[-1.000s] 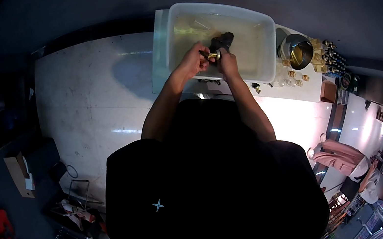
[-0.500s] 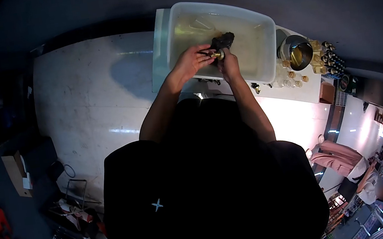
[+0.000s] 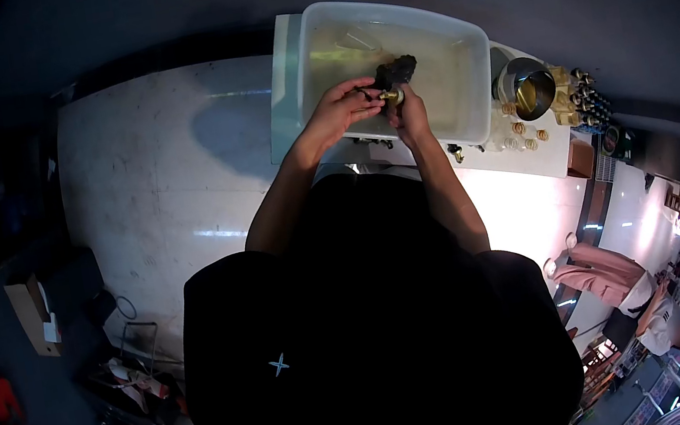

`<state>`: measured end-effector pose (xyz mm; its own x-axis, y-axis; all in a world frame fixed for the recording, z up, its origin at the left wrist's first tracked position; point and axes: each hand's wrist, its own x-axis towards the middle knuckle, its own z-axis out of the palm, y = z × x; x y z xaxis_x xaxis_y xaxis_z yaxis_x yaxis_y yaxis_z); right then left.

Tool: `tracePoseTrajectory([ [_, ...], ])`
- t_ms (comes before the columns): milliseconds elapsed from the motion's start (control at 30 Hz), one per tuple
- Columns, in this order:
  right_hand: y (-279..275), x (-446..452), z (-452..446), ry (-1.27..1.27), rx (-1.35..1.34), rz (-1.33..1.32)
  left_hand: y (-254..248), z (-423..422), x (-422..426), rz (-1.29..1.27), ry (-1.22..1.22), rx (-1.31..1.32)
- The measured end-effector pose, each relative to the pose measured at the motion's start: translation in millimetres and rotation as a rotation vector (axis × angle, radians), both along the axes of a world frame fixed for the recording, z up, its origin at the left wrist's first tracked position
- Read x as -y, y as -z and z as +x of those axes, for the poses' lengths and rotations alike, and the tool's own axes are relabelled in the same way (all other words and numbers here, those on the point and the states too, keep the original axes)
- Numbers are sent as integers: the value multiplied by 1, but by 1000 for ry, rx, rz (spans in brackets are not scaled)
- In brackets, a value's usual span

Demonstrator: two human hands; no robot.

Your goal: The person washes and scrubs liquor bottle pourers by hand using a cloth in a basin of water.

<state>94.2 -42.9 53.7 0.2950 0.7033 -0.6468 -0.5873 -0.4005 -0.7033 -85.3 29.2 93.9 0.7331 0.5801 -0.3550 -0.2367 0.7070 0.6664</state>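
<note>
In the head view, both my hands are over the near side of a white plastic basin (image 3: pixel 470 140) holding cloudy water. My right hand (image 3: pixel 410 117) is closed around a small brass fitting (image 3: pixel 390 95), which looks like a valve. From the left, my left hand (image 3: pixel 336 114) reaches it with fingers pressed together at its end. Just beyond the fingers is a black crumpled piece (image 3: pixel 397 69), perhaps a cloth; I cannot tell which hand holds it. A clear, thin-edged object (image 3: pixel 361 40) lies in the water at the back left.
Right of the basin stands a metal bowl (image 3: pixel 531 87) with yellowish contents. Several ring-shaped parts (image 3: pixel 518 129) and many brass fittings (image 3: pixel 587 101) lie beside it. Another fitting (image 3: pixel 457 153) sits before the basin. A person in pink (image 3: pixel 600 275) is at the lower right.
The brass fitting has turned slightly between my hands, and my right hand has shifted a little. The basin and the parts around it stay put.
</note>
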Motion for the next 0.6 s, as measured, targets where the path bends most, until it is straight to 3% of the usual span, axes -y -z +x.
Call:
tracePoseTrajectory([
  [400, -4, -2, -4, -9, 15, -14, 11, -2, 4, 233, -42, -98],
  [600, -9, -5, -12, 5, 174, -16, 27, 2, 5, 360, -96, -187],
])
